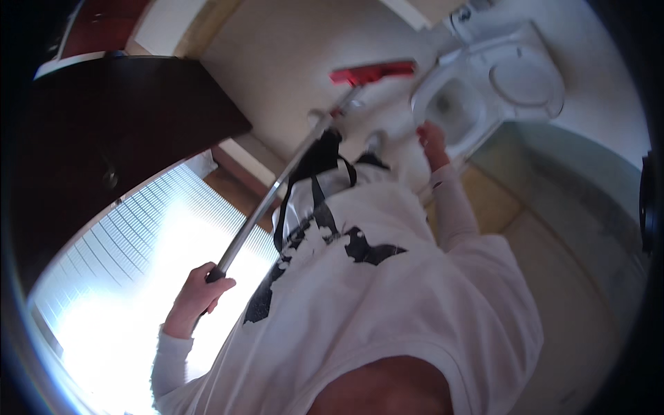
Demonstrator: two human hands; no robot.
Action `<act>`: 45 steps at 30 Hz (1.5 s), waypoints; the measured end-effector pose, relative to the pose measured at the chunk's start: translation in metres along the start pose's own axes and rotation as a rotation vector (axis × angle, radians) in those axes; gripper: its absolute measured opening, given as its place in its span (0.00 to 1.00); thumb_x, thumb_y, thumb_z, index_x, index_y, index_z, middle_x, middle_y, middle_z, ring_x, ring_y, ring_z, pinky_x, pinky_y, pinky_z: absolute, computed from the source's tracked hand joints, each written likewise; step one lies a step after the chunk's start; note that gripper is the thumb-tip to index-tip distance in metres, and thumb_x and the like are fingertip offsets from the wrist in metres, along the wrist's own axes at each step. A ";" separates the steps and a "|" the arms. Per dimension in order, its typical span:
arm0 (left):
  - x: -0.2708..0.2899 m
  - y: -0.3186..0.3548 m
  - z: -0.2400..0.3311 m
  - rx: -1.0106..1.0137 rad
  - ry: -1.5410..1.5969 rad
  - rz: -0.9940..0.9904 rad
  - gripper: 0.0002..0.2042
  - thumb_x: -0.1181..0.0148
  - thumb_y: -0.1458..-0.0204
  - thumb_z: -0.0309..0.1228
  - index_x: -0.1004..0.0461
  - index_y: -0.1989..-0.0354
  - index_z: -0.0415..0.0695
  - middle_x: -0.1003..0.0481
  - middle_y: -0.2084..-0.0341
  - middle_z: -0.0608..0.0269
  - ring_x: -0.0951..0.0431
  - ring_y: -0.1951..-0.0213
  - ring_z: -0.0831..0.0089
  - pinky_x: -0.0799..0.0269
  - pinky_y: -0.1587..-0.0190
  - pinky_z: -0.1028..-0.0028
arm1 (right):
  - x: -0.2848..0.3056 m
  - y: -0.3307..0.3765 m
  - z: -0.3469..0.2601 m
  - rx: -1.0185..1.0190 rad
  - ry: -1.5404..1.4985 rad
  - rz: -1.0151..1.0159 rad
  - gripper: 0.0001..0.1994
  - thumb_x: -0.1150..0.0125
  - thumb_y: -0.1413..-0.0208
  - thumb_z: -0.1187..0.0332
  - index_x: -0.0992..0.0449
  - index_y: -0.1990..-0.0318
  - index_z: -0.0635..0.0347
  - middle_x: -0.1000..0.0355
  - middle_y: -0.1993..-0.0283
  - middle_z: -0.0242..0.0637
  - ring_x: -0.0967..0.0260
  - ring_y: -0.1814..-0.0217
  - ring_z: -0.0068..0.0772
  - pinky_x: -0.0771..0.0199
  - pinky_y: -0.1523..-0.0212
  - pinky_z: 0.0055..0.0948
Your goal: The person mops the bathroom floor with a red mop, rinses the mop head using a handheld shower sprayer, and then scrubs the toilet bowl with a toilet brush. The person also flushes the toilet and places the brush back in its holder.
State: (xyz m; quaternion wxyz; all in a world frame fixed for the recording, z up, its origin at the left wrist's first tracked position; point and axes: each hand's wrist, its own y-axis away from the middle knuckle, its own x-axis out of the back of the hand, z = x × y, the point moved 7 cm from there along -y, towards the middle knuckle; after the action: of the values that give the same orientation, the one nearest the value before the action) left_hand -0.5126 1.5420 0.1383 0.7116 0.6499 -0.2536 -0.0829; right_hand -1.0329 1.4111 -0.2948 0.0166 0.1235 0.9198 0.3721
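Note:
My left hand (199, 290) is closed around the dark grip of a long-handled mop (257, 213). Its silver pole slants up and away past my legs. At the far end, a wide red head (373, 72) is over the pale floor; whether it touches the floor I cannot tell. My right hand (431, 140) hangs beside the white toilet (477, 83), with its fingers curled in and nothing visible in them. The toilet's lid is raised and its bowl shows. Motion slightly blurs the right fingers and the red head.
A dark brown door or panel (117, 138) stands at the left, above a bright window with blinds (131, 235). To the right lies a bathtub with a pale greenish side (560, 162). Pale floor (277, 62) stretches ahead, with a white cabinet edge (422, 10) at the top.

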 end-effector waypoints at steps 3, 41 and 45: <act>0.033 -0.065 -0.030 -0.111 0.134 0.050 0.12 0.37 0.58 0.27 0.38 0.79 0.43 0.41 0.93 0.72 0.44 0.94 0.82 0.49 0.92 0.79 | -0.015 0.033 -0.053 -0.008 0.055 0.172 0.11 0.44 0.50 0.61 0.23 0.66 0.57 0.27 0.70 0.32 0.34 0.71 0.20 0.38 0.70 0.20; 0.276 -0.213 0.172 -0.156 1.088 0.091 0.11 0.35 0.58 0.27 0.34 0.81 0.43 0.34 0.91 0.66 0.36 0.92 0.76 0.41 0.90 0.74 | -0.448 -0.041 -0.470 -0.020 0.885 -1.098 0.13 0.35 0.58 0.74 0.28 0.62 0.61 0.29 0.63 0.29 0.34 0.58 0.22 0.34 0.53 0.26; 0.343 -0.248 0.162 -0.128 1.134 0.081 0.11 0.33 0.60 0.27 0.33 0.81 0.41 0.33 0.89 0.64 0.35 0.91 0.76 0.41 0.90 0.75 | -0.533 -0.041 -0.496 0.077 0.954 -1.006 0.11 0.35 0.55 0.68 0.30 0.68 0.62 0.34 0.73 0.26 0.40 0.68 0.17 0.35 0.63 0.23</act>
State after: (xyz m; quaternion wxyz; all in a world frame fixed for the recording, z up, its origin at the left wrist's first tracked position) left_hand -0.2417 1.2107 -0.0099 0.7770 0.5380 0.1490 0.2909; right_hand -0.5858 0.9179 0.0025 -0.2234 -0.4944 0.7847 0.2997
